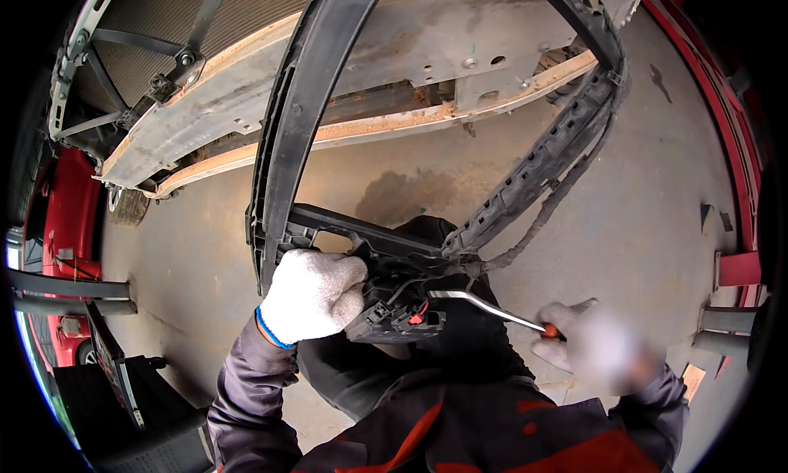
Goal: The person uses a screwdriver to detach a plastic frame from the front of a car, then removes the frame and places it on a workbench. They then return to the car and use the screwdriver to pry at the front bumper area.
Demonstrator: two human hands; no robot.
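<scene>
Plainly, the large black plastic looped frame (305, 95) spans the middle of the view, rising toward 12 o'clock, its lower bar just in front of the person's dark trousers (349, 379). The left hand (316, 297), in a white knitted glove with a blue cuff edge, is at about 7 o'clock; its grip is closed, fingers curled over the lower left part of that frame. At 6 o'clock, just beside this hand, a black boxy plastic mechanism (398, 333) hangs at the frame's lower bar, with a small bright red connector (419, 314) on it. The right hand (587, 338), at 4 o'clock, is partly blurred, yet its gloved grip is closed around the orange-red handle of a long bent silver metal tool (492, 310). The shaft points toward 9 o'clock, its tip at the mechanism near the connector; whether it touches, I cannot tell. A black wrapped cable (552, 202) follows the frame's right bar toward 2 o'clock. Beyond, at 12 o'clock, lies a long grey metal panel with tan edges (394, 63); at 9 o'clock stands a glossy red car (74, 202) on a smooth grey floor (205, 243).
</scene>
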